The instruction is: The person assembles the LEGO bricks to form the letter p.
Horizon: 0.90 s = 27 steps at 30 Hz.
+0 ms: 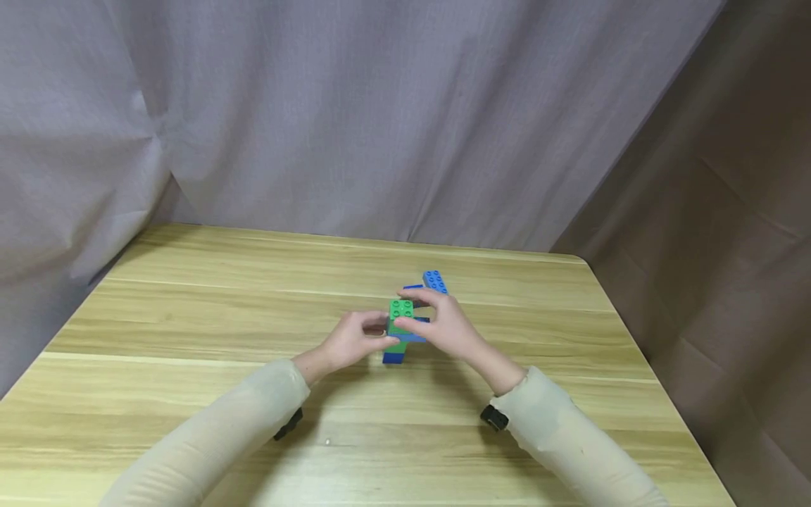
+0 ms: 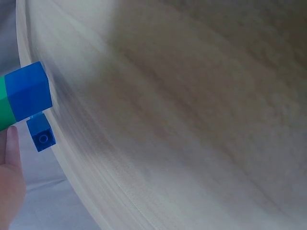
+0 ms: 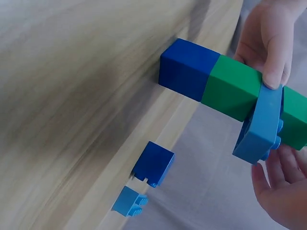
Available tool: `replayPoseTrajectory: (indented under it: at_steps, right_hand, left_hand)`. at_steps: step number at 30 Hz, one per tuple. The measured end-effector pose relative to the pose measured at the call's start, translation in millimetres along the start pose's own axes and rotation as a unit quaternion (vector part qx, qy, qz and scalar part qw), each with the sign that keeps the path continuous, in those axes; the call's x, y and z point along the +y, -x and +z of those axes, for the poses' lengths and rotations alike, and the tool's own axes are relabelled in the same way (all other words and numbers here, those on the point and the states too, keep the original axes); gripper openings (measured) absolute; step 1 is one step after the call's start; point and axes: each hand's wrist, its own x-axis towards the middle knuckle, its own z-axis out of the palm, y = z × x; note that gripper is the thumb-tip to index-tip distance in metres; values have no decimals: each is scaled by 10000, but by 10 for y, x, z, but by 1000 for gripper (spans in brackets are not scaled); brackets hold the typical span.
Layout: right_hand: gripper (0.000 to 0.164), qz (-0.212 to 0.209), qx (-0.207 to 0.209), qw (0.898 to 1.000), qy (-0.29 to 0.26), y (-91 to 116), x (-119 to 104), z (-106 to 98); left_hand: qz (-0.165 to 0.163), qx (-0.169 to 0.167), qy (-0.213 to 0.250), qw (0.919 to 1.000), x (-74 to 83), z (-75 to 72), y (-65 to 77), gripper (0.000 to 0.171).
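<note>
A stack of toy building bricks stands on the table between both hands. Its lowest brick is a dark blue brick (image 3: 187, 69), with a green brick (image 3: 231, 87) above it. A longer light blue brick (image 3: 261, 127) lies across that and juts out to the right. On top sits another green brick (image 1: 401, 308), studs up. My left hand (image 1: 347, 341) holds the stack from the left, its thumb against the light blue brick. From the right, my right hand (image 1: 453, 327) pinches the top green brick between thumb and index finger; its other fingers are mostly hidden in the head view.
Behind the right hand lie a loose light blue brick (image 1: 434, 282) and a dark blue brick (image 3: 153, 163), partly covered in the head view. The wooden table (image 1: 190, 317) ends at a grey curtain (image 1: 355, 127) at the back and a darker curtain (image 1: 716, 232) on the right.
</note>
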Motion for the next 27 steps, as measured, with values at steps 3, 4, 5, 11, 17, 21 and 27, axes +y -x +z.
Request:
replayPoseTrajectory:
  at_steps: [3,4,5,11,17,21,27]
  right_hand:
    - [37,37,129,9998,-122,-7,-17,-11]
    - [34,34,143,9997,-171,-9,-18,-10]
    - [33,25,149,9997,-185,-11,-21,-9]
    - [33,83,223,9995,-213,6,-7,7]
    - [32,100,301,9994,-137,26,-13,1]
    - [33,135,199,9997,4,9,-30,-16]
    - [35,220,59,9996,144,-21,-73,-43]
  left_hand:
    - [28,2,26,10000,-7,1,-3,42]
    - [16,2,26,10000,-11,2,-5,42]
    - [8,4,20,10000,-13,3,-5,42]
    - [-58,16,-31,10000,-8,5,6,43]
    - [23,25,25,10000,-21,10,4,44]
    - [-76,20,-15,10000,-8,10,2,43]
    - [5,4,-77,10000,-17,10,-8,43]
